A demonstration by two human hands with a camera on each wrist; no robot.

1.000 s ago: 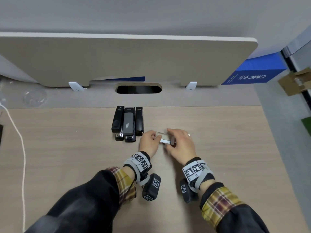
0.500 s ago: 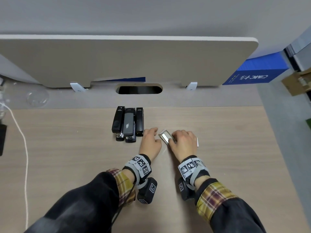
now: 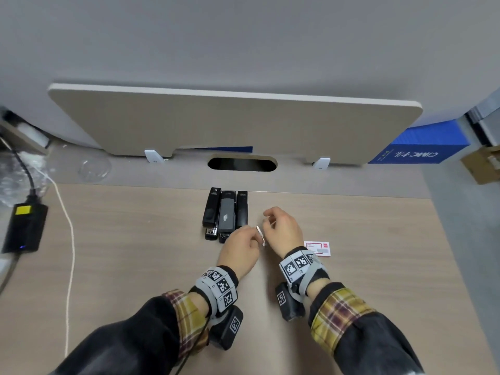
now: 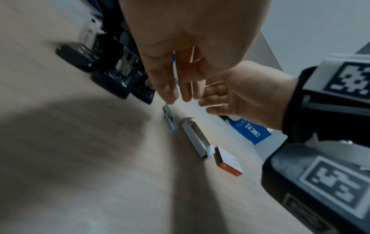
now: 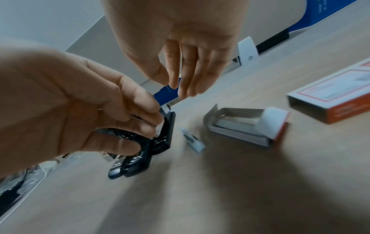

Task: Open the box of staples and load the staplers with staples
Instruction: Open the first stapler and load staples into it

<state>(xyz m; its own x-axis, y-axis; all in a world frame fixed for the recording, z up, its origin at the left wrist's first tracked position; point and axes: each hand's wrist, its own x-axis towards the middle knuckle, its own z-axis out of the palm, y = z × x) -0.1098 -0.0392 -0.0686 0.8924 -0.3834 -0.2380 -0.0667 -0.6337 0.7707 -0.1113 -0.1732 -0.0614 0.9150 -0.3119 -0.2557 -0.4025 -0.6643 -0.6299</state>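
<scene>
Both hands hover over the bench [image 3: 351, 293]: left hand [image 3: 238, 249] fingers curled, seemingly pinching a staple strip [image 3: 260, 234]; right hand [image 3: 284, 230] fingers relaxed; staplers [image 3: 226, 212] at eleven o'clock.

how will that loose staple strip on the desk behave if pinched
The staple strip looks thin and short, so probably light and fiddly to pinch off the desk. Likely brittle, snapping if bent. Lying flat, it should slide, not roll.

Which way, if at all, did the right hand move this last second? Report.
Yes: forward and left, toward the staplers; the right hand now sits beside their near ends, not short of them.
</scene>
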